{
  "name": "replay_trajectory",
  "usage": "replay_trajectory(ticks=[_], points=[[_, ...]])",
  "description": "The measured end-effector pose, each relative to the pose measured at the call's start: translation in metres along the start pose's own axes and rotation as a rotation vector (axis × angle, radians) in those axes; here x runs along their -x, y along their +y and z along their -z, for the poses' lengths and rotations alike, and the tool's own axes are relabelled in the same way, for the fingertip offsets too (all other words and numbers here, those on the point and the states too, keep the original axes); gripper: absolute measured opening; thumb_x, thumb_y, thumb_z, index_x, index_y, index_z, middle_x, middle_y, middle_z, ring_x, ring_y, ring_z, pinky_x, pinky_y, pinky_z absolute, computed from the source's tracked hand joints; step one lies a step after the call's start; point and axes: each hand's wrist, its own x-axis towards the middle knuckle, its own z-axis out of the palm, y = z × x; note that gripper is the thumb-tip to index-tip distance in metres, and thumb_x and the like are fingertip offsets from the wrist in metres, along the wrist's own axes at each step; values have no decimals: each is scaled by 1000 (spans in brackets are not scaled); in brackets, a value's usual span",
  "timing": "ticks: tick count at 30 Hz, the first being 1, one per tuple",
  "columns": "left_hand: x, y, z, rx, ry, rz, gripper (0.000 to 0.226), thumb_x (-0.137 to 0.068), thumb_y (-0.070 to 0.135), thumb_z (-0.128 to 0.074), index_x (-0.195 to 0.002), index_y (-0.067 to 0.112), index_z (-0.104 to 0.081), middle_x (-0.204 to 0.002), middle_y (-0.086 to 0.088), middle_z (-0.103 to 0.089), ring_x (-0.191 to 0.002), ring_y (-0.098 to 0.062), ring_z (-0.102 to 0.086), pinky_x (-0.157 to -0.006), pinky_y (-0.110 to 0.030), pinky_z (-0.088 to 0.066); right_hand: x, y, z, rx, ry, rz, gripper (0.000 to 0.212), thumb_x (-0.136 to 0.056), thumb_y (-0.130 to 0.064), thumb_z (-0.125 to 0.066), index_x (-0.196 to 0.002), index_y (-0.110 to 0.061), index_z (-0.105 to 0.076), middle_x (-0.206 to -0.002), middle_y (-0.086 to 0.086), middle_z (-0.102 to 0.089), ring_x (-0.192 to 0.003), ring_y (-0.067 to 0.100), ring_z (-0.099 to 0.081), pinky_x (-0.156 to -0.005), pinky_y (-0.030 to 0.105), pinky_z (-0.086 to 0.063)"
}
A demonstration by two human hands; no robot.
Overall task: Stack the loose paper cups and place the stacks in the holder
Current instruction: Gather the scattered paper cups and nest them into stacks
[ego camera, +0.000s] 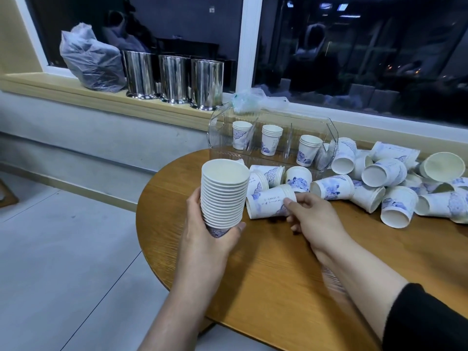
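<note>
White paper with blue print: that is the tall nested stack of cups [224, 196] I hold upright in my left hand [211, 239], fingers and thumb curled round its lowest cup so the open mouth faces up, ready to take another. My right hand [312, 215] reaches to the small lying stack of white-and-blue cups [269, 202] just beside it on the round wooden worktop [266, 262]; my fingers [291, 203] pinch it near its rim end, which I judge is the start of lifting it onto the tall stack. Behind these, more cups lie tipped over, and a larger loose heap [395, 186] spreads to the right, still to be gathered. At the worktop's far edge stands the clear plastic holder [220, 130], its divided slots each holding a short upright stack. On the window sill beyond stand three shiny steel canisters [174, 79] and a tied grey plastic bag [91, 64].
</note>
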Motion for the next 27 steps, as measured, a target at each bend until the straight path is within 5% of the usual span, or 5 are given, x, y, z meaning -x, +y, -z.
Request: replay_trajectory(ticks=[6, 12, 16, 22, 27], points=[[1, 1, 1, 6, 10, 2, 88, -73, 27, -87, -138, 51, -33, -128, 26, -57, -116, 6, -54, -94, -29, -51, 46, -74, 12, -99, 170, 465, 7, -101, -22, -55, -101, -20, -62, -81, -8, -65, -71, 6, -59, -65, 16, -49], [2, 3, 3, -26, 26, -18, 88, -72, 25, -86, -139, 51, -34, -130, 22, -58, -117, 1, -55, -96, -27, -49, 70, -140, 3, 66, -30, 819, 9, -101, -18, -55, -103, -25, -59, -88, -3, -65, -80, 11, -60, -73, 31, -52], [1, 2, 6, -24, 41, -18, 89, -72, 25, -86, -141, 49, -34, -130, 19, -59, -116, -2, -57, -93, -25, -48, 67, -145, -8, 418, -206, 818, 10, -99, -25, -57, -108, -24, -63, -91, -5, -66, -85, 13, -61, -74, 31, -48], [-1, 1, 11, -27, 60, -24, 89, -72, 24, -85, -141, 48, -35, -130, 19, -59, -117, -4, -57, -93, -32, -51, 57, -146, -14, 658, -378, 817, 30, -101, -33, -47, -128, -32, -62, -111, -23, -61, -101, -11, -53, -84, 4, -36], [-4, -2, 16, 10, 69, 3, 90, -71, 25, -87, -141, 48, -35, -130, 21, -58, -119, -4, -56, -96, -38, -52, 18, -111, -16, 292, 57, 574, 23, -102, -25, -52, -116, -20, -69, -91, -10, -68, -68, 4, -60, -65, 22, -50]])
